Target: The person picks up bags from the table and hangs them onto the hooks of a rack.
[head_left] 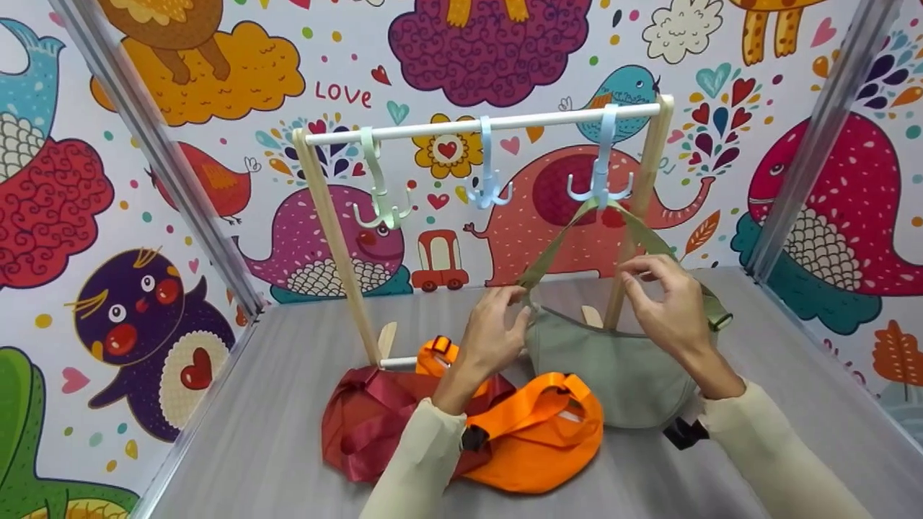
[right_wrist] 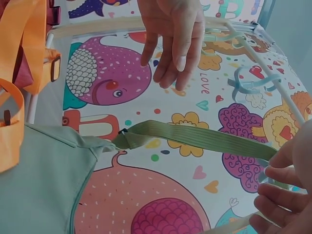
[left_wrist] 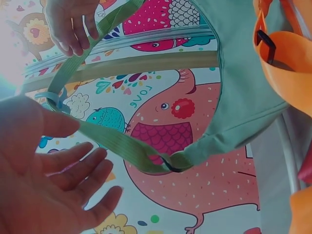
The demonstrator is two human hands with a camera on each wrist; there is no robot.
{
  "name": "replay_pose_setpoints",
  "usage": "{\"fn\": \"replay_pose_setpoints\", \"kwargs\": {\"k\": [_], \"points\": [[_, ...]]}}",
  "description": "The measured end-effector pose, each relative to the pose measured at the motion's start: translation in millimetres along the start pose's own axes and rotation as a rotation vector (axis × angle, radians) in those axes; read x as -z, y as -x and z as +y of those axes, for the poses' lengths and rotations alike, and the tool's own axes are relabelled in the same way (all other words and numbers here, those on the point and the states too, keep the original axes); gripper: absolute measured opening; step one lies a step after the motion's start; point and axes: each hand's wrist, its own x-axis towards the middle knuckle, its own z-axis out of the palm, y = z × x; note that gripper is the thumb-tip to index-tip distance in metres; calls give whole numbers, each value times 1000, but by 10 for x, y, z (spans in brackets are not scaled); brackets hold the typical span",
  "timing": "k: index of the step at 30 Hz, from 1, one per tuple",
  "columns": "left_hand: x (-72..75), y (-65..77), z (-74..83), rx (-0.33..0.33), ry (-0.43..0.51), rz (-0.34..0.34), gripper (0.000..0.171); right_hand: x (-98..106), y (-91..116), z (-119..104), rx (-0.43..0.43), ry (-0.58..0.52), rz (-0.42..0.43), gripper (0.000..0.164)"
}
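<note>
A grey-green shoulder bag [head_left: 602,367] hangs by its olive strap [head_left: 555,249] from the right-hand blue multi-prong hook [head_left: 601,176]. My left hand [head_left: 492,328] is beside the left side of the strap, near the bag's top corner. In the left wrist view its fingers [left_wrist: 73,170] are spread and relaxed, holding nothing. On the other side, my right hand [head_left: 670,306] is raised in front of the strap's right part. Its fingers [right_wrist: 278,200] bend loosely near the strap in the right wrist view, with no grip on it visible.
A wooden rack with a white rail [head_left: 433,130] carries a green hook [head_left: 382,194] and a middle blue hook [head_left: 489,169]. On the grey table [head_left: 245,432] lie a dark red bag [head_left: 339,425] and an orange bag [head_left: 533,461]. Patterned walls enclose the back and sides.
</note>
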Motion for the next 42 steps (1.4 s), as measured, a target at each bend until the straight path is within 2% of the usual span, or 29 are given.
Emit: {"fn": "replay_pose_setpoints", "kwargs": {"k": [4, 13, 19, 26, 31, 36, 42], "points": [[24, 21, -15, 5, -10, -14, 28, -38, 25, 10, 14, 1, -9, 11], [111, 121, -73, 89, -3, -86, 31, -150, 103, 31, 52, -9, -83, 10], [121, 193, -141, 94, -19, -103, 29, -247, 173, 37, 61, -9, -143, 7], [141, 280, -207, 160, -24, -175, 29, -377, 283, 30, 36, -28, -226, 6], [167, 333, -248, 186, -36, -215, 28, -506, 381, 19, 68, -20, -274, 9], [184, 389, -296, 214, -62, -252, 28, -638, 502, 9, 83, -32, -384, 8], [190, 440, -362, 253, -78, -277, 27, -784, 620, 1, 111, -81, -560, 8]]}}
